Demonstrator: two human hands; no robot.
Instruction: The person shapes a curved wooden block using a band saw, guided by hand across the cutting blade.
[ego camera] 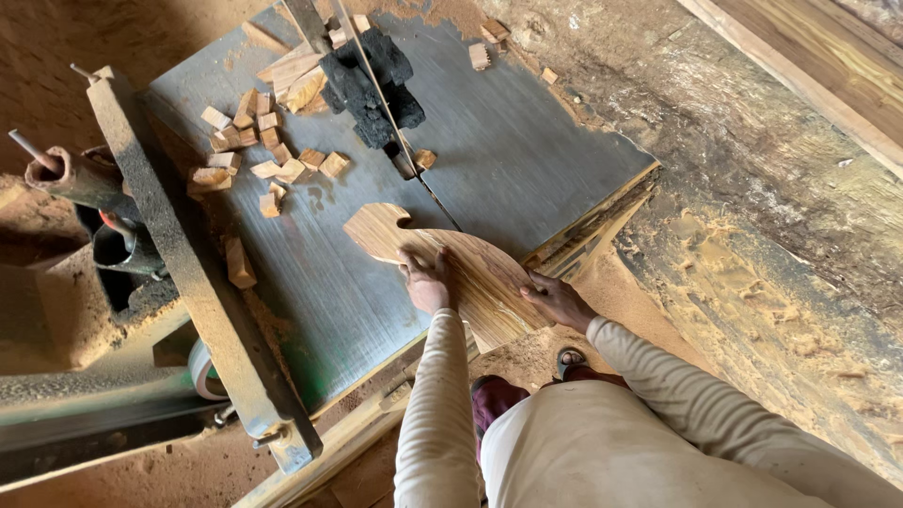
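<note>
Sawdust covers the earthen workshop floor around a grey metal saw table [527,150], seen from the head camera. On the table lies a curved wooden board [451,259] with a rounded notch cut in its upper edge, its near end overhanging the table's front edge. A thin saw blade [414,155] runs down to the board's notch. Left hand [430,280] lies flat on the board, fingers spread and pressing down. Right hand [557,299] grips the board's right edge, fingers curled over it. Small wooden offcuts [268,155] are scattered on the table's left part, well apart from the board. A dark blade guard block [372,85] sits beyond the blade.
</note>
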